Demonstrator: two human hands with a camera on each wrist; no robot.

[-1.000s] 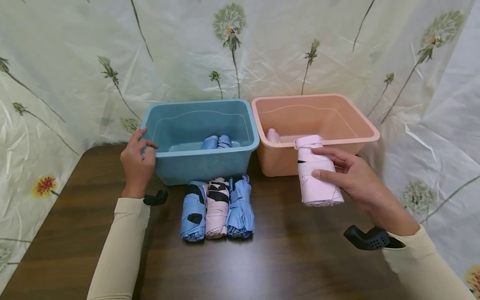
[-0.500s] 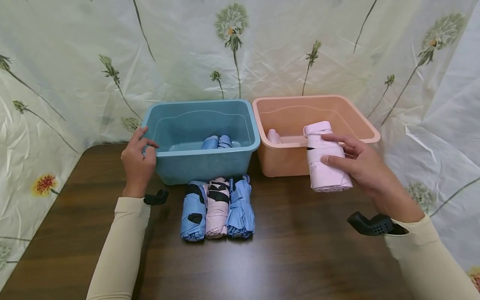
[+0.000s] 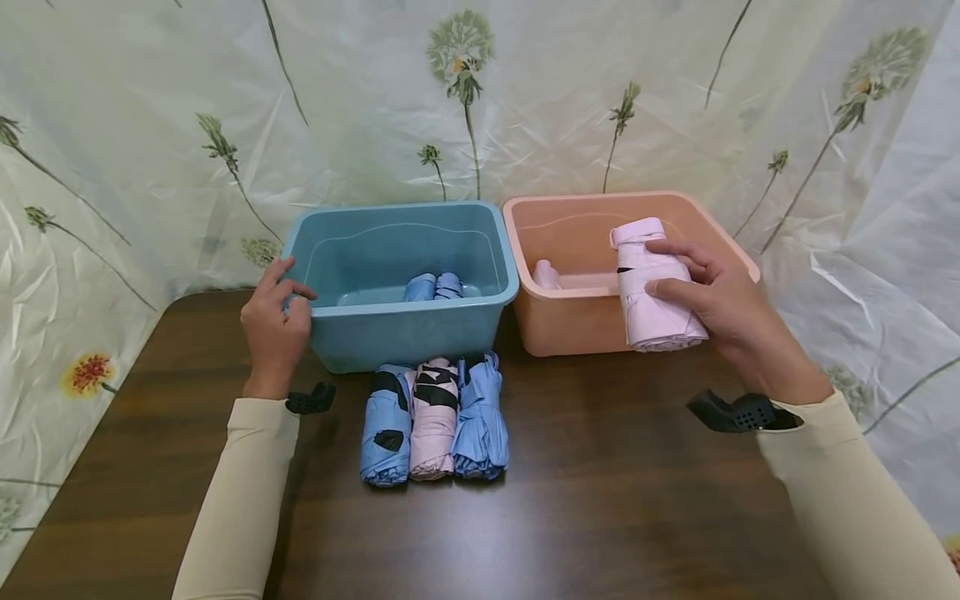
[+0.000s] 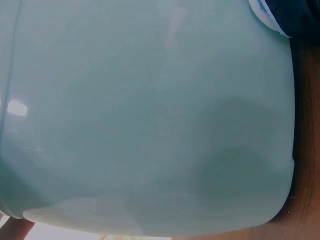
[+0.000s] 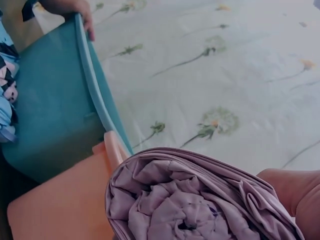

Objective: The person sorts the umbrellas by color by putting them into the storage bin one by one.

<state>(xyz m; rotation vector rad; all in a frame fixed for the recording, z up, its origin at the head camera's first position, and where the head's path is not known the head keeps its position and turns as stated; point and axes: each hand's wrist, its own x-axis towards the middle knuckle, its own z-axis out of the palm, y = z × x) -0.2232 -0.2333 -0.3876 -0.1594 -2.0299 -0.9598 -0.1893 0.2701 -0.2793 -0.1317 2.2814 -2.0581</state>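
My right hand [image 3: 738, 317] grips a pale pink folded umbrella [image 3: 651, 287], thumb on the near side, above the front rim of the peach bin [image 3: 570, 321]. The right wrist view shows the rolled end of this umbrella [image 5: 175, 200] up close. Inside the peach bin a pink roll [image 3: 546, 273] lies at the left. At the left front corner of the blue bin [image 3: 405, 337], my left hand [image 3: 276, 333] holds the rim. Two blue rolls [image 3: 433, 287] lie in that bin. The left wrist view is mostly filled by the blue bin's wall [image 4: 150, 120].
Before the blue bin, a blue folded umbrella [image 3: 387, 433], a pink one [image 3: 434, 425] and another blue one [image 3: 480, 421] lie side by side on the dark wooden table [image 3: 585, 500]. The two bins stand rim to rim against a flower-printed curtain [image 3: 360, 100].
My right hand has raised the pink umbrella and moved it slightly right, then farther over the peach bin's front rim. The left hand stays at the blue bin.
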